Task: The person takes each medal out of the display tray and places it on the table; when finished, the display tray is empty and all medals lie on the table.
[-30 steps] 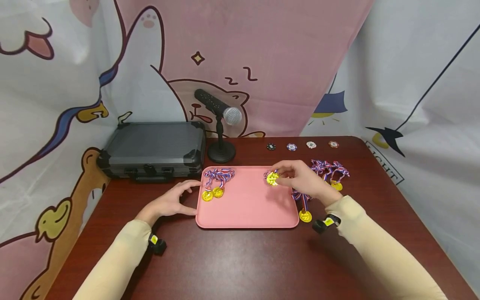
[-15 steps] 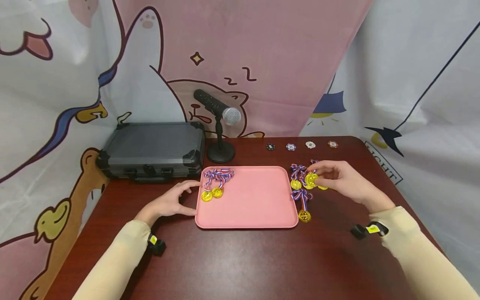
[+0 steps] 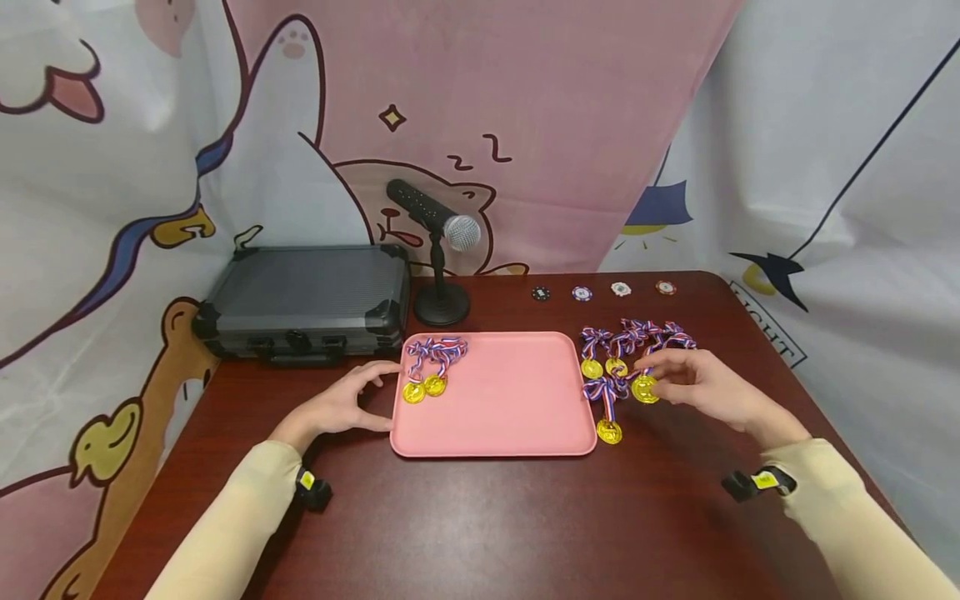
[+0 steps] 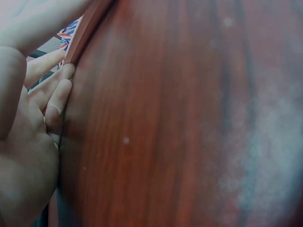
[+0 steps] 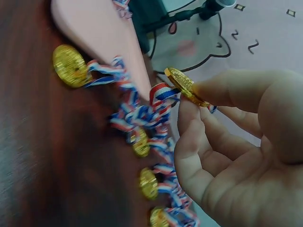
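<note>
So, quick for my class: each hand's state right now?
Left hand: open, at the left edge of the pink tray.
Right hand: closed, pinching a gold medal.

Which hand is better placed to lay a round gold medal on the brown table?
The right hand, I'd judge: it pinches a ribboned gold medal close to the other medals beside the pink rectangular tray. The left hand is at the tray's opposite edge.
</note>
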`<state>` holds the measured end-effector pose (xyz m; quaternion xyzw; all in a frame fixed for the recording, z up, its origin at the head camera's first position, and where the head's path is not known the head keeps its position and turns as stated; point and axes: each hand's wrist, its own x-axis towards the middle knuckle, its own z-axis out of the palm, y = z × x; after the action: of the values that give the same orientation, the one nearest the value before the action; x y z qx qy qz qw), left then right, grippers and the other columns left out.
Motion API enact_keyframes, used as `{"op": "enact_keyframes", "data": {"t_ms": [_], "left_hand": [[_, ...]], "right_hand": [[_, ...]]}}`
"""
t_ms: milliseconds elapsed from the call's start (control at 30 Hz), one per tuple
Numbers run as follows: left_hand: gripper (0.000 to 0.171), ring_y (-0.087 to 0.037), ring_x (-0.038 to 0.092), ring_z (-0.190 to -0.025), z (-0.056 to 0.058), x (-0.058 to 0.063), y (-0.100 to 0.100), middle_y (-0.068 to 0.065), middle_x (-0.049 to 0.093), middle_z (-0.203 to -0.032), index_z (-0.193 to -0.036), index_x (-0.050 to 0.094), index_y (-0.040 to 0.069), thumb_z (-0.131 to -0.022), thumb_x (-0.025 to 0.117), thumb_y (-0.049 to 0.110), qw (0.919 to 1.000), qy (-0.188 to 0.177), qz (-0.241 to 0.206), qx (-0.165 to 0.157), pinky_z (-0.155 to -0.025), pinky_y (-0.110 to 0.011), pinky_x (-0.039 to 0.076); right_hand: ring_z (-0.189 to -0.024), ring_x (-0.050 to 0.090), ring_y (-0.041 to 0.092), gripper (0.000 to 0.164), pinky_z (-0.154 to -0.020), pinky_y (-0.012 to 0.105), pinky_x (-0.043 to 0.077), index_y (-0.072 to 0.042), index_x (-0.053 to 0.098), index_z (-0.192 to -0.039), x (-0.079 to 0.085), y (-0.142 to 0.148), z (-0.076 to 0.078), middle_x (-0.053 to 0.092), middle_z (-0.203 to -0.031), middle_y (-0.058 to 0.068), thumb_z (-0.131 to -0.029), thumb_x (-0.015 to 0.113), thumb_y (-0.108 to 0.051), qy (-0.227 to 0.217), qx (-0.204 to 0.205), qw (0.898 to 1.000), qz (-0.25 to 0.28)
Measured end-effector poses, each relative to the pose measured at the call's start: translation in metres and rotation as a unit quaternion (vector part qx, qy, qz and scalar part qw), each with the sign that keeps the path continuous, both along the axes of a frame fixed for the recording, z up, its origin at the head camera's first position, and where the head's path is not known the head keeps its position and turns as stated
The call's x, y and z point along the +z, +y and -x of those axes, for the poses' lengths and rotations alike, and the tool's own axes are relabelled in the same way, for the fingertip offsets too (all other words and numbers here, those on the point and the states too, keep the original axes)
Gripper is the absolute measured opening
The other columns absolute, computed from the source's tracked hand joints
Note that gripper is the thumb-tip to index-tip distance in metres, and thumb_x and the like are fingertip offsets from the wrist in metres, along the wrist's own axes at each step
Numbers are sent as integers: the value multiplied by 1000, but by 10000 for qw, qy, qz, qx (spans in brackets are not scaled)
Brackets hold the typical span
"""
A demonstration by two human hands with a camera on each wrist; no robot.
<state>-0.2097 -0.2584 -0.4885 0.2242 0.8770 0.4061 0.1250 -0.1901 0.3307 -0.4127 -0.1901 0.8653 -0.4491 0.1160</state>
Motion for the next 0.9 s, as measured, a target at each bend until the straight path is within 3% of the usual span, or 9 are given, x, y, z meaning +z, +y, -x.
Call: {"op": "enact_keyframes", "data": {"t_ms": [200,467,633,900], "left_hand": [[94,-29,47,-126,-1,3,2,-3,50,-152,-155,49,25,-75,96,40,10000,-4,-4,20,-105,-55,40],[94,-29,46,-126,0,3,2,-3,49,-153,-156,49,25,-75,95,39,10000,-14,-34,-26,-105,-55,39],[94,-29,46,-127,-1,3,3,-4,49,-154,-156,48,25,-75,95,39,10000,-84,-40,1,-106,-57,39],[93,-29,45,-127,-2,3,3,-4,49,-153,-155,49,28,-75,94,41,9999,-144,9,73,-105,-58,40]], "right_hand": [[-91,70,18,37,-75,33,60,-1,69,-131,-22,7,-2,70,-112,15,-96,76,-8,-151,-26,9994,-319],[-90,68,16,33,-73,30,59,-2,70,-127,-49,7,-4,71,-108,13,-95,78,-6,-230,124,9993,-265],[-93,67,14,30,-75,28,57,-6,73,-123,-51,7,-4,72,-108,9,-93,79,-6,-54,196,9979,-619],[-82,68,10,37,-69,28,55,-9,72,-122,-47,4,-9,74,-109,5,-88,86,-10,362,454,9917,-1144]]}}
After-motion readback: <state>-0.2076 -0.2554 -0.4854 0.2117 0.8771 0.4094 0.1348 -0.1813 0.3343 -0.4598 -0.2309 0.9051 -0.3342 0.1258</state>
